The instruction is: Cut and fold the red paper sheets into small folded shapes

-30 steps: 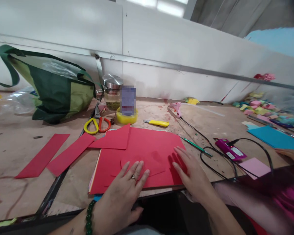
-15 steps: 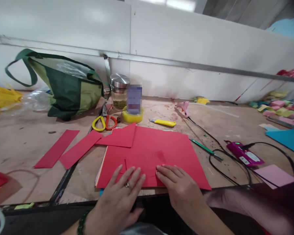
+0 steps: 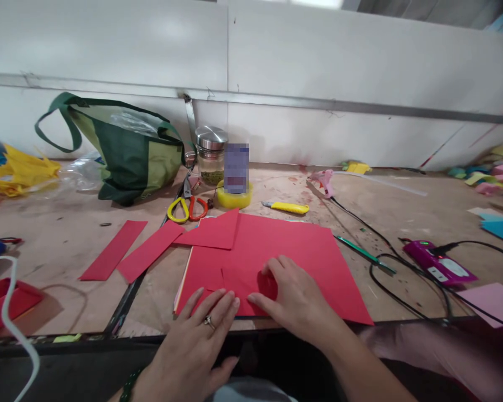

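Note:
A stack of large red paper sheets lies at the table's near edge. On top of it rests a smaller red paper piece. My left hand, with a ring, lies flat with fingers stretched on the piece's near left corner. My right hand presses on the piece's right side with fingers bent, a fold of red paper curling under them. Two red paper strips and another red piece lie to the left.
Yellow and orange scissors, a yellow tape roll, a jar, a yellow utility knife, a glue gun, a green pen, a purple device with black cables, a green bag.
My right hand slid left across the red sheet to the small piece and bent its fingers. My left hand drew back slightly toward me. The camera turned left.

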### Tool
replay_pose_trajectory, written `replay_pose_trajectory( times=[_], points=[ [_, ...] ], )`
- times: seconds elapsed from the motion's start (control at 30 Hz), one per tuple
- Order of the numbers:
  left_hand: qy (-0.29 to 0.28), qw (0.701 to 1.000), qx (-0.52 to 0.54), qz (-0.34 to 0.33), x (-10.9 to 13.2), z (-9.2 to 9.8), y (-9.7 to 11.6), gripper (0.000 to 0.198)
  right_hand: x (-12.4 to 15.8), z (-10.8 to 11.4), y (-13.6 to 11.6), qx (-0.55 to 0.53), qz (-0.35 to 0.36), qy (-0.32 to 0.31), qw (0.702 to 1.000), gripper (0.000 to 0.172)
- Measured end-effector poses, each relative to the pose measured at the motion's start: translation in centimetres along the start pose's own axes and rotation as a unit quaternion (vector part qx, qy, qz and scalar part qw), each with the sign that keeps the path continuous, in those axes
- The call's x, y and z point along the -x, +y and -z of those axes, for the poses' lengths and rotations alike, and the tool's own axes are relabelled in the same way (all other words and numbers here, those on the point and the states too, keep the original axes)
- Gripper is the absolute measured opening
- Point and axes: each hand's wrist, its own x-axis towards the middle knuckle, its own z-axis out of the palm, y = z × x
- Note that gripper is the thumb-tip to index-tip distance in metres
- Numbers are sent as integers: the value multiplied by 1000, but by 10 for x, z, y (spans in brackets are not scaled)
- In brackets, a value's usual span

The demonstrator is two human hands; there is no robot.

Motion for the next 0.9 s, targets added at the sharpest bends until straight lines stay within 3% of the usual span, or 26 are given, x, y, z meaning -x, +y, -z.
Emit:
replay_pose_trajectory(
  times=[0.3, 0.43, 0.6, 0.67, 0.77, 0.83, 0.9],
  points=[
    [15, 1000, 4, -2, 3, 1, -1, 65, 33, 21, 67, -41, -99, -23, 994, 21],
    [8, 1000, 0, 12, 7, 1, 0, 67, 30, 28, 82, -50, -100, -50, 992, 17],
    [-40, 998, 31, 48, 10, 6, 1, 75, 1, 27, 49, -47, 3, 25, 999, 24],
    [-61, 995, 53, 59, 10, 8, 3, 80, -12, 21, 28, -42, 62, -13, 997, 37],
    [-73, 992, 87, 62, 11, 11, 4, 81, -25, 12, 11, -21, 89, -55, 994, 53],
    [-55, 990, 106, 73, 12, 12, 3, 77, -29, 8, 11, -18, 85, -52, 995, 43],
    [-25, 986, 126, 103, 11, 13, -1, 69, -31, 9, 15, -23, 84, -41, 995, 21]
  ],
)
